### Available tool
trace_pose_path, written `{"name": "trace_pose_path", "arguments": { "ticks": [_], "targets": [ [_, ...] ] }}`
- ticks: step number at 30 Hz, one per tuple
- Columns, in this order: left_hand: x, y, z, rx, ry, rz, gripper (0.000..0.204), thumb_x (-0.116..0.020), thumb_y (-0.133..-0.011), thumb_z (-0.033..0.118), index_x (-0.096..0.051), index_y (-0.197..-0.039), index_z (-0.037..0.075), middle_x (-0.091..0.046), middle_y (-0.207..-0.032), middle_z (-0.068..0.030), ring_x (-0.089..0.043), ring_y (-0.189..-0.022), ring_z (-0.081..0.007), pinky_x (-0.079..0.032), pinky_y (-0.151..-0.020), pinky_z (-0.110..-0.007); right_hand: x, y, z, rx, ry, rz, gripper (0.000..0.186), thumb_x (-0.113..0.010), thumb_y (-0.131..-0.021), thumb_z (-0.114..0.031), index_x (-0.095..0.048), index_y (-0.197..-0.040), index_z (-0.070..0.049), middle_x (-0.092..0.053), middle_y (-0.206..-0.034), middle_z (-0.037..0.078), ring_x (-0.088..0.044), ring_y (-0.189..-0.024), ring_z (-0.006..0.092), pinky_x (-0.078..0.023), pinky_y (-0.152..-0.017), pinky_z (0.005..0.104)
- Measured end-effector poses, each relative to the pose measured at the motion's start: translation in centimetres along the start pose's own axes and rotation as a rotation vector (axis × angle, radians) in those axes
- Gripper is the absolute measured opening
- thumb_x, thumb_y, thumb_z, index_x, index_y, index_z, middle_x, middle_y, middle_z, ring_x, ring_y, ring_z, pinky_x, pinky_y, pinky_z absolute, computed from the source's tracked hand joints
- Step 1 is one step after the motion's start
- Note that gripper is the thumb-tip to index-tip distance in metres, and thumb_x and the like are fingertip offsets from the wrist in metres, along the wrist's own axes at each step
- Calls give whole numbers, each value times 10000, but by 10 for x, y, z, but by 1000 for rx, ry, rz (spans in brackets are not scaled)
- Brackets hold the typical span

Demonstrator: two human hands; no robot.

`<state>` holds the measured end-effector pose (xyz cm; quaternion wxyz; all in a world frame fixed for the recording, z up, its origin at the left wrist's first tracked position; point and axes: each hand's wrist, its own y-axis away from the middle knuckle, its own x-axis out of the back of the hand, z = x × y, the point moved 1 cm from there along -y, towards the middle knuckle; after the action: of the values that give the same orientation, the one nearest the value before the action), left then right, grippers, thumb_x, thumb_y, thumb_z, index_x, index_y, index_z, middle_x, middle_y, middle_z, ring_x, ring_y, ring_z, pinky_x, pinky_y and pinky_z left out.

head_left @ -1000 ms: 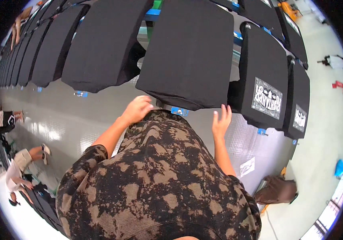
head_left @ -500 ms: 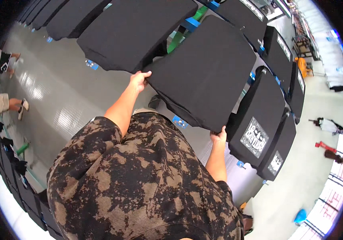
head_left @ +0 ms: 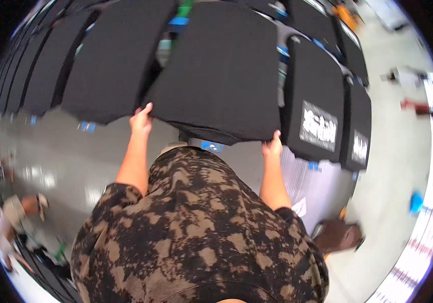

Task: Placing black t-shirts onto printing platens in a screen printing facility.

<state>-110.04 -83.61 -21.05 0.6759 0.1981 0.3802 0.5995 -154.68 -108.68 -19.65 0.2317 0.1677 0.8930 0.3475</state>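
Observation:
A plain black T-shirt (head_left: 221, 70) lies stretched over a flat board in front of me, its loose bottom edge facing my body. My left hand (head_left: 141, 119) is closed on the left corner of that edge, thumb on top. At the right corner, my right hand (head_left: 273, 144) pinches the cloth in the same way, its fingers hidden below. Between my hands the hem sags in folds, and a blue bracket (head_left: 211, 146) shows just under it.
Another plain black shirt (head_left: 118, 60) lies close on the left, with several more beyond. On the right, a black shirt with a white print (head_left: 319, 126) sits on its board. A brown object (head_left: 337, 236) stands behind at right. People are at the far left.
My view has turned, so the shirt and boards now appear straighter before me. Both hands keep hold of the shirt's bottom edge, and the cloth looks pulled nearly level.

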Motion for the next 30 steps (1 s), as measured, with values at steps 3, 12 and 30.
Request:
{"name": "trace_pose_path", "arguments": {
  "ticks": [3,12,30],
  "targets": [
    [1,0,1,-22,-88,-73,585,-771,-847,18,-479,-1354,5,-615,-1282,-123,-608,-1158,-280,-467,-951,-432,-3,7,1,118,41,86,357,-678,-959,-334,-587,-1145,-42,-615,-1228,75,-569,-1129,283,-441,-974,549],
    [-1,40,30,-137,-1171,-170,265,-658,-945,201,-639,-1123,5,-713,-931,-149,-678,-771,-224,-535,-705,-376,2,18,-28,-256,920,-30,588,-570,-946,-599,-614,-958,-13,-665,-892,143,-654,-747,267,-565,-652,464],
    [-131,153,-24,-1344,-1877,-928,556,-573,-929,495,-507,-1431,265,-302,-1593,-111,-233,-1469,-397,-166,-1091,-729,-117,122,41,1309,1749,-633,627,-614,-911,-471,-481,-1454,-188,-363,-1561,122,-281,-1460,370,-150,-1115,717]
  ]
}}
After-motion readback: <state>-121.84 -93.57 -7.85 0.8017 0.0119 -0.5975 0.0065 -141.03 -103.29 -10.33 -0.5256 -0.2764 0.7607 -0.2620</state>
